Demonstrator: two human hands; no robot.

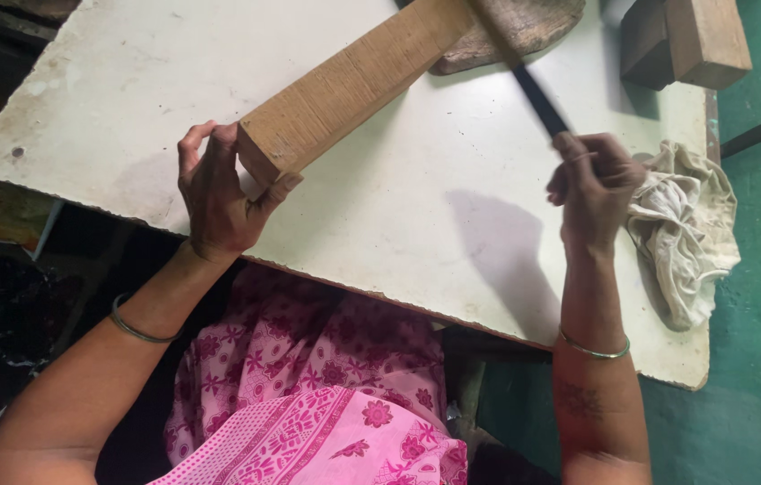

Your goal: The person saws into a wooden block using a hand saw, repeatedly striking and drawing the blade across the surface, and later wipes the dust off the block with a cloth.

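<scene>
left hand [219, 193] clamps the near end of a long wooden block [344, 90], which slants up and away rightward across the white surface [398, 207]; right hand [591, 180] fists a dark tool handle [533, 94] beside it.

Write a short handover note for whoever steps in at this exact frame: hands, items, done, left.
Left hand grips the near end of the long wooden block, which lies slanted on the white tabletop.
Right hand is closed on a dark-handled tool, raised over the block; its head is blurred.
Crumpled cloth lies right of that hand; a smaller wooden block sits at the far right corner.
Done: block held steady. Left: cannot tell from this frame.
</scene>
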